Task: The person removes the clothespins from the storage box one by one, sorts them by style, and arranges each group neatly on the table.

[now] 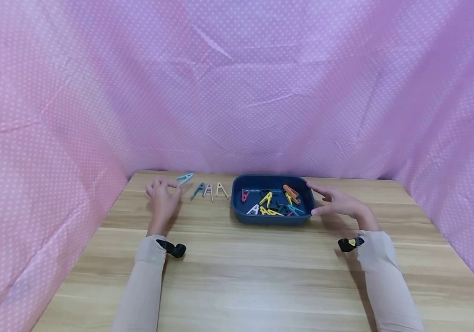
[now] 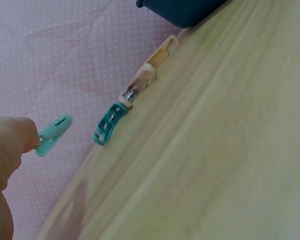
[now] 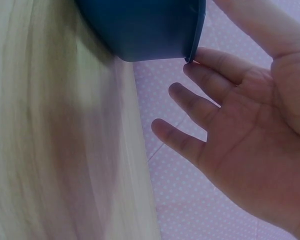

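My left hand (image 1: 164, 199) pinches a light blue clothespin (image 1: 185, 178) by one end, held above the table's far left part; the left wrist view shows this clothespin (image 2: 54, 134) sticking out past the fingertips. To its right stand a teal clothespin (image 1: 197, 190), a pale pink one (image 1: 208, 191) and a cream one (image 1: 221, 189) in a row. A dark blue bin (image 1: 272, 220) holds several clothespins, among them red, yellow, white and an orange clip (image 1: 291, 193). At the bin's right end is my right hand (image 1: 339, 203), fingers extended, fingertips right at the rim.
The wooden table (image 1: 237, 276) reaches back to a pink dotted cloth (image 1: 237, 92), which hangs behind it and along both sides. A small black camera (image 1: 174, 249) is strapped to the left wrist, and another (image 1: 350, 243) to the right.
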